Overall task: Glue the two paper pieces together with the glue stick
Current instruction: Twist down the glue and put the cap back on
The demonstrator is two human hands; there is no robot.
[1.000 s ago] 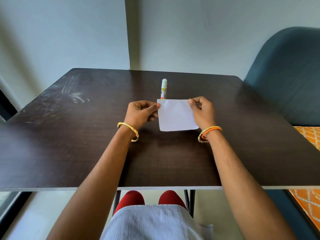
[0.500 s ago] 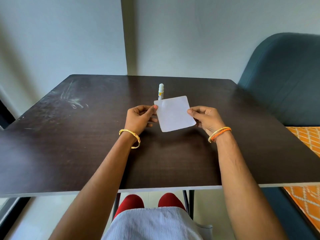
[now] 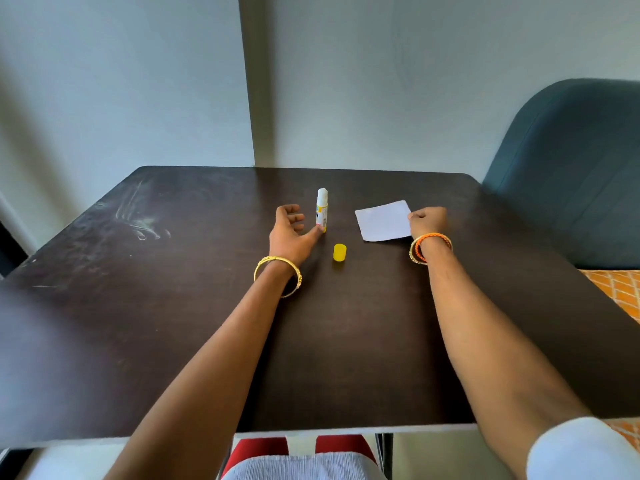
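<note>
Going left to right, I see a dark brown wooden table (image 3: 173, 323) with pale scuff marks (image 3: 138, 220) on its left part. The left hand (image 3: 289, 233) lies near the table's middle, palm turned inward, fingers loosely curled and spread, holding nothing; its thumb tip touches the base of the upright white glue stick with a yellow label (image 3: 321, 211), uncapped, white tip exposed. A gold bangle (image 3: 277, 277) sits on the left wrist. Just right of and nearer than the stick, the small yellow plastic cap (image 3: 339, 252) stands on the table, apart from both hands. Further right, the white square paper (image 3: 383, 221) lies flat on the table; I cannot tell if it's one sheet or two stacked. The right hand (image 3: 427, 221) pinches its right edge, fingers curled. Orange and gold bangles (image 3: 430, 247) on that wrist. A teal upholstered chair (image 3: 571, 168) stands at the far right.
</note>
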